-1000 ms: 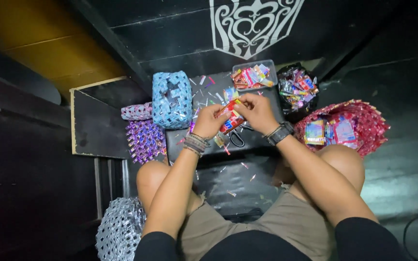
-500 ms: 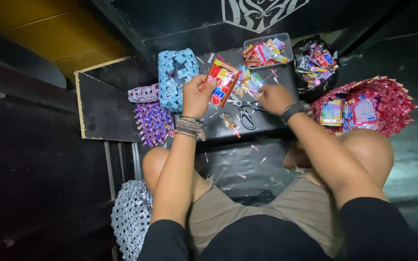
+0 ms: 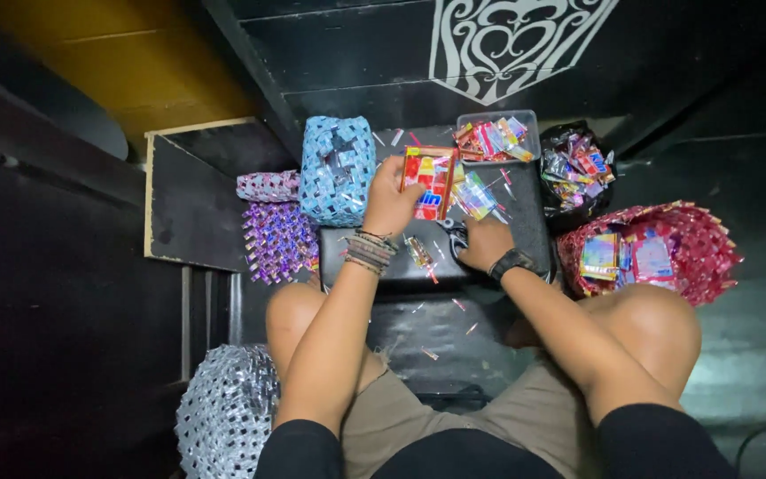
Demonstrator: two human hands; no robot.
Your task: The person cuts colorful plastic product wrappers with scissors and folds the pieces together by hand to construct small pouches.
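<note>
Item: red wrapper sheet (image 3: 427, 180), pinched in our left hand (image 3: 389, 202) near the counter's (image 3: 534, 222) far edge. Right hand (image 3: 482, 244) rests beside scissors (image 3: 454, 238) (grip undeterminable). We recommend holding it flat.

wrapper in left hand (image 3: 429, 180): red with yellow and blue patches
woven box, far left (image 3: 337, 168): light blue and white, folded-strip weave
woven piece beside it (image 3: 278, 239): purple and silver zigzag
small woven piece (image 3: 268, 185): pink and silver
woven basket, right (image 3: 700, 248): red and pink weave
woven bag, near left (image 3: 223, 412): silver and black checks
work board (image 3: 534, 222): black
wristbands (image 3: 369, 251): dark, beaded
far wall emblem (image 3: 507, 40): white scrollwork on black
</note>
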